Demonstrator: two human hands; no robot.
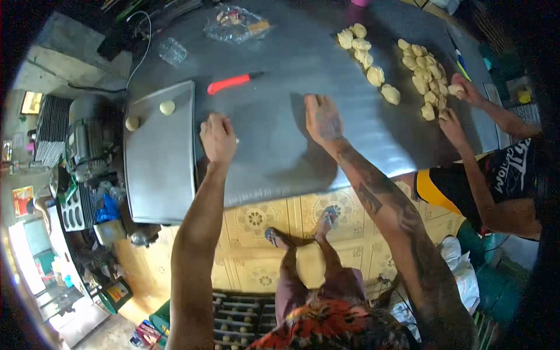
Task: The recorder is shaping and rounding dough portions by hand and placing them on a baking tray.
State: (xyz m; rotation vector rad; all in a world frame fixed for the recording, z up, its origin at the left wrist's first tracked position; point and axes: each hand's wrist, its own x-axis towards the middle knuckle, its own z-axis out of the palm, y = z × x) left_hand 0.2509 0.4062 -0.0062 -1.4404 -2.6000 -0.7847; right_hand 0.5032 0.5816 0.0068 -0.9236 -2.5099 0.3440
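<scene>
My left hand (217, 139) is curled palm down on the grey tabletop, close to the tray's right edge. A sliver of pale dough shows beside its thumb side; the fingers hide the rest. Farther right, my right hand (324, 119) rests on the table with its fingers curled under, and whatever lies beneath them is hidden. On the metal tray (160, 169) sit two round dough balls, one pale (167, 107) and one darker (132, 123) at the left rim. A red-handled knife (230, 83) lies beyond my left hand.
Dough pieces (363, 57) form a line at the far right, beside a larger heap (424, 76). A co-worker's hands (461, 90) handle dough there. A clear plastic bag (236, 26) and a crumpled clear plastic piece (172, 52) lie at the back. Stacked trays (53, 131) stand left.
</scene>
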